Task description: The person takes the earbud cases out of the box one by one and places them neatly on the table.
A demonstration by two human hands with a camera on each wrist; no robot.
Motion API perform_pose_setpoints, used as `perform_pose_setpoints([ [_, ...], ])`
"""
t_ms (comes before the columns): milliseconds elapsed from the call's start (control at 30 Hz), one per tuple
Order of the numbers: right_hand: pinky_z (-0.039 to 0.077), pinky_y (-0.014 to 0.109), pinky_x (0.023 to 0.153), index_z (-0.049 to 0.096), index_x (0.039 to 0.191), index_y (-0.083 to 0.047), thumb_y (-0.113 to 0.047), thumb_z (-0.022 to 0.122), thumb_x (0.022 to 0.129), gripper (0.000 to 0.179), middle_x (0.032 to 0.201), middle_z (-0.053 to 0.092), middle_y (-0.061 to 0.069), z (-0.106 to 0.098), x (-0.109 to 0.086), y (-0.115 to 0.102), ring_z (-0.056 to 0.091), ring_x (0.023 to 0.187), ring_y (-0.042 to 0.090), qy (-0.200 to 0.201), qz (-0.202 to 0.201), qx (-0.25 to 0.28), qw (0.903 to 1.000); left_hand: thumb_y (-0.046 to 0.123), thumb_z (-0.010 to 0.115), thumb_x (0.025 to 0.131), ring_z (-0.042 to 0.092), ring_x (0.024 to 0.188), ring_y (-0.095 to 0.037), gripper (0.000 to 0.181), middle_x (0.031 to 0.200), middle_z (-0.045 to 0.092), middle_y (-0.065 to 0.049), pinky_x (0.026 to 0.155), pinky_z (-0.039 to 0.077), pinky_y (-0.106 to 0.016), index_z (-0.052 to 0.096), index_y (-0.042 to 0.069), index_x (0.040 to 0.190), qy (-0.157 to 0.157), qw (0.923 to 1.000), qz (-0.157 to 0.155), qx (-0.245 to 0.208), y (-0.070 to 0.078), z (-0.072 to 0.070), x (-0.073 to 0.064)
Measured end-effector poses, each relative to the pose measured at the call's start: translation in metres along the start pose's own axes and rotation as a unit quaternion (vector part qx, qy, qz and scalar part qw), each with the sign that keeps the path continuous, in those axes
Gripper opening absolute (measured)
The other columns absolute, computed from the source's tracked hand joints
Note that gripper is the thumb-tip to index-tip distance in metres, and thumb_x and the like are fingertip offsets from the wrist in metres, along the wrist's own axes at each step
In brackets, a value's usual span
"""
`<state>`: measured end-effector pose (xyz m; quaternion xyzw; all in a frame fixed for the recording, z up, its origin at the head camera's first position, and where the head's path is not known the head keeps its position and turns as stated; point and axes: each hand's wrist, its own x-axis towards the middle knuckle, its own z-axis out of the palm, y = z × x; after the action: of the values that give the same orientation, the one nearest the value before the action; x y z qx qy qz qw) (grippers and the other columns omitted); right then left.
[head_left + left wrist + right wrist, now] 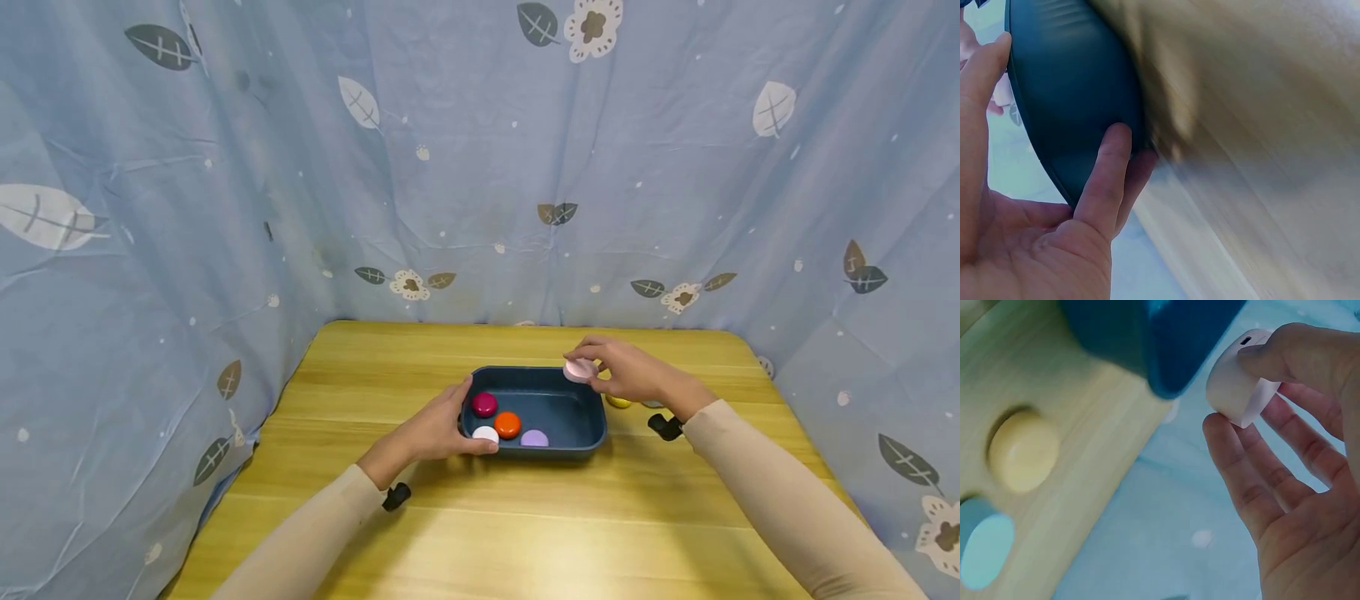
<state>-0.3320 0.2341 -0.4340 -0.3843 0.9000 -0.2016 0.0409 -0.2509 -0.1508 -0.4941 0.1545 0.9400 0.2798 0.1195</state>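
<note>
A dark blue rectangular tray (566, 412) sits on the wooden table. My left hand (431, 427) grips its left end, thumb along the front rim; the left wrist view shows fingers against the tray's outer wall (1079, 81). Inside lie a crimson round piece (484, 405), an orange one (507, 425), a white one (486, 433) and a lilac one (535, 437), the last two partly hidden. Over the tray's back right corner, my right hand (637, 372) pinches a pale pink round piece (579, 371) between thumb and fingers. A small dark slot marks its side in the right wrist view.
Right of the tray, partly behind the right hand, a yellow round piece (618, 402) and a greyish one (653, 404) lie on the table (420, 533). Black wrist mounts (664, 427) hang below both wrists. A patterned blue curtain (465, 167) surrounds the table's back and sides.
</note>
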Motion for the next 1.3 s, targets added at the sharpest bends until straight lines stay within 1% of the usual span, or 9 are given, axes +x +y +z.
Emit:
perform_pose_setpoints([
  [233, 0.072, 0.054, 0.1, 0.074, 0.152, -0.001, 0.007, 0.079, 0.103, 0.05, 0.146, 0.074, 0.018, -0.01, -0.023, 0.021, 0.075, 0.123, 0.034, 0.015, 0.016, 0.014, 0.9997, 0.072, 0.094, 0.09, 0.046, 0.171, -0.045, 0.138, 0.19, 0.035, -0.023, 0.14, 0.042, -0.064, 0.02, 0.008, 0.188, -0.001, 1.0, 0.001, -0.006, -0.002, -0.001, -0.001],
  [367, 0.073, 0.051, 0.1, 0.073, 0.15, 0.002, 0.009, 0.08, 0.102, 0.048, 0.146, 0.072, 0.02, -0.018, -0.039, 0.038, 0.074, 0.124, 0.035, 0.022, 0.031, 0.024, 0.999, 0.072, 0.093, 0.09, 0.044, 0.173, -0.045, 0.139, 0.191, 0.033, -0.022, 0.141, 0.041, -0.064, 0.019, 0.009, 0.188, -0.004, 1.0, 0.003, -0.008, -0.002, -0.002, -0.001],
  [567, 0.072, 0.05, 0.1, 0.075, 0.148, 0.001, 0.007, 0.082, 0.102, 0.047, 0.146, 0.072, 0.022, -0.028, -0.064, 0.063, 0.074, 0.123, 0.035, 0.027, 0.061, 0.019, 0.9976, 0.072, 0.093, 0.09, 0.043, 0.174, -0.045, 0.139, 0.192, 0.031, -0.022, 0.141, 0.041, -0.064, 0.018, 0.009, 0.188, -0.003, 0.9999, 0.003, -0.01, -0.002, -0.002, 0.0],
  [800, 0.073, 0.05, 0.097, 0.075, 0.145, 0.004, 0.005, 0.083, 0.102, 0.044, 0.143, 0.072, 0.027, -0.027, -0.095, 0.092, 0.074, 0.123, 0.041, 0.033, 0.09, 0.025, 0.995, 0.073, 0.093, 0.09, 0.044, 0.173, -0.044, 0.139, 0.191, 0.033, -0.022, 0.141, 0.042, -0.063, 0.017, 0.009, 0.188, -0.004, 1.0, 0.006, -0.006, -0.004, -0.001, 0.001],
  [967, 0.073, 0.05, 0.093, 0.077, 0.143, 0.006, 0.007, 0.086, 0.1, 0.044, 0.138, 0.075, 0.027, -0.024, -0.114, 0.108, 0.075, 0.121, 0.046, 0.045, 0.103, 0.021, 0.9935, 0.073, 0.093, 0.09, 0.044, 0.173, -0.045, 0.139, 0.191, 0.033, -0.022, 0.14, 0.042, -0.063, 0.018, 0.009, 0.188, -0.006, 1.0, 0.003, -0.006, -0.004, -0.001, 0.001],
  [1133, 0.073, 0.041, 0.086, 0.079, 0.139, 0.007, 0.007, 0.089, 0.096, 0.045, 0.131, 0.078, 0.024, -0.021, -0.126, 0.12, 0.079, 0.115, 0.046, 0.056, 0.104, 0.005, 0.993, 0.073, 0.093, 0.09, 0.042, 0.174, -0.045, 0.139, 0.192, 0.031, -0.021, 0.14, 0.042, -0.065, 0.017, 0.01, 0.188, -0.008, 0.9999, -0.003, -0.008, -0.004, 0.0, 0.001],
  [1200, 0.071, 0.036, 0.083, 0.08, 0.138, 0.005, 0.006, 0.09, 0.095, 0.044, 0.129, 0.079, 0.022, -0.019, -0.13, 0.124, 0.08, 0.113, 0.043, 0.054, 0.107, -0.006, 0.9927, 0.073, 0.093, 0.09, 0.042, 0.174, -0.045, 0.139, 0.193, 0.031, -0.021, 0.14, 0.041, -0.065, 0.017, 0.01, 0.188, -0.007, 0.9999, -0.004, -0.008, -0.004, 0.0, 0.001],
  [1300, 0.068, 0.033, 0.082, 0.081, 0.137, 0.004, 0.004, 0.091, 0.095, 0.043, 0.127, 0.081, 0.02, -0.016, -0.134, 0.129, 0.08, 0.11, 0.039, 0.046, 0.111, -0.019, 0.9926, 0.073, 0.093, 0.09, 0.042, 0.174, -0.044, 0.139, 0.193, 0.031, -0.02, 0.14, 0.042, -0.065, 0.017, 0.011, 0.188, -0.005, 0.9999, -0.005, -0.008, -0.004, 0.0, 0.001],
])
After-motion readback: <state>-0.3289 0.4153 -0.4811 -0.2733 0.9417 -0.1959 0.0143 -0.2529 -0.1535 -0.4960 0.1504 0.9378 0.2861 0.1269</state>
